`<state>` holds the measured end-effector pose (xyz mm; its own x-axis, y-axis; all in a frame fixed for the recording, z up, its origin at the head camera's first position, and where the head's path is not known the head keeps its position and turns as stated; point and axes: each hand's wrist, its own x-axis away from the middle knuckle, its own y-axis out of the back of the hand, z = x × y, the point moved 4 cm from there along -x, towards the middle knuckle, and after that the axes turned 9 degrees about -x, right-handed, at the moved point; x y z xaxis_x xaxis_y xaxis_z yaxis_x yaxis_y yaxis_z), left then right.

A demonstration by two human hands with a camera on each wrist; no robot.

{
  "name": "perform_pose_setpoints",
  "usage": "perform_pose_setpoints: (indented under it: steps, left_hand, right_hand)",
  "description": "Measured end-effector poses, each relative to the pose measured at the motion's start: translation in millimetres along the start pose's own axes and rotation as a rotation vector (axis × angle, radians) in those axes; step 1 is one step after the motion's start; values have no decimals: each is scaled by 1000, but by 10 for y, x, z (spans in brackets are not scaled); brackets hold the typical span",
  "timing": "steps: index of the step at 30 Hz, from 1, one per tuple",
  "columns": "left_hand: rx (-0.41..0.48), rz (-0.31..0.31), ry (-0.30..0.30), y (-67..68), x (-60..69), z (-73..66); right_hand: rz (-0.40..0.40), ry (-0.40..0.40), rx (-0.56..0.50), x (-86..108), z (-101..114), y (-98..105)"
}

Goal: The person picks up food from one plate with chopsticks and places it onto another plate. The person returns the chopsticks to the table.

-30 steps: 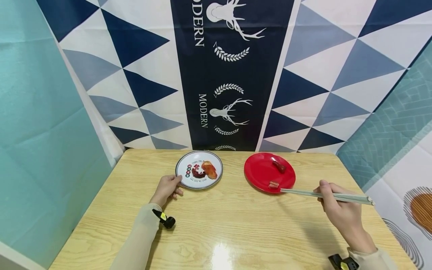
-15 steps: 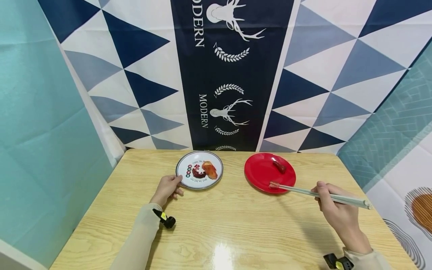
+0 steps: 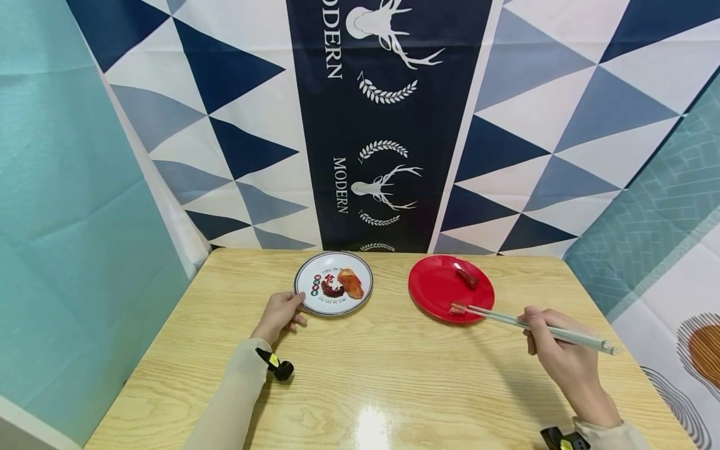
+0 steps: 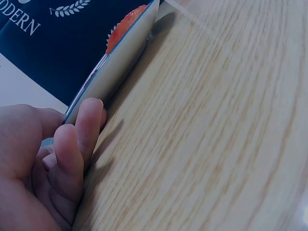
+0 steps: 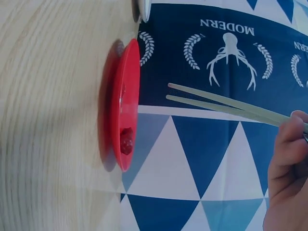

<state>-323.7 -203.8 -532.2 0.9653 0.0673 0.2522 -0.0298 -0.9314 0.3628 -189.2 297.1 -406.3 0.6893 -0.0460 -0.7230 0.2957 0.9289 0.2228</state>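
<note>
My left hand (image 3: 281,315) pinches the near-left rim of a white plate (image 3: 308,275), thumb above and fingers below in the left wrist view. On that plate lie an orange-red food piece (image 3: 351,285) and a curled dark-red piece (image 3: 332,289). Chopsticks (image 3: 503,317) are held in my right hand (image 3: 565,350), pointing left over a red plate (image 3: 433,284). In the head view their tips overlap a small pinkish-red piece (image 3: 457,309) near the front rim. The right wrist view shows the tips (image 5: 169,91) slightly apart, above the plate with nothing between them.
A dark-red, drumstick-like piece (image 3: 467,279) lies toward the back of the red plate. Both plates stand near the far edge of the wooden table (image 3: 360,375). Behind it hangs a patterned cloth (image 3: 377,125), with a teal sheet (image 3: 84,219) on the left.
My right hand has shifted a little left, bringing the chopstick tips from right of the small pinkish-red piece to over it. The left hand still pinches the white plate, which stays put.
</note>
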Motion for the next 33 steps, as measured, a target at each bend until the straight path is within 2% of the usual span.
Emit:
perform_pose_setpoints:
  steps: [5,7,13,16,19,27,33]
  left_hand:
    - [-5,-1,6,-1,1,5]
    - [-6,-2,5,-1,-1,10]
    - [-6,-3,11,-3,-9,4]
    - [-9,-4,13,-4,-7,-6]
    - [-13,-7,14,-3,1,-15]
    - [-11,-8,12,-8,6,-6]
    - [-5,-7,7,-9,-15,10]
  right_hand:
    - [10,39,-56,14,-14,-24]
    - [13,32,-63,21,-32,-26]
    - [11,-87,-17,53,-87,-37]
    - [-1,-123,-33,65,-91,-70]
    - [-16,-132,-47,68,-92,-117]
    - [-57,-93,-49,69,-120,-199]
    - [-65,-143,9,77,-122,-273]
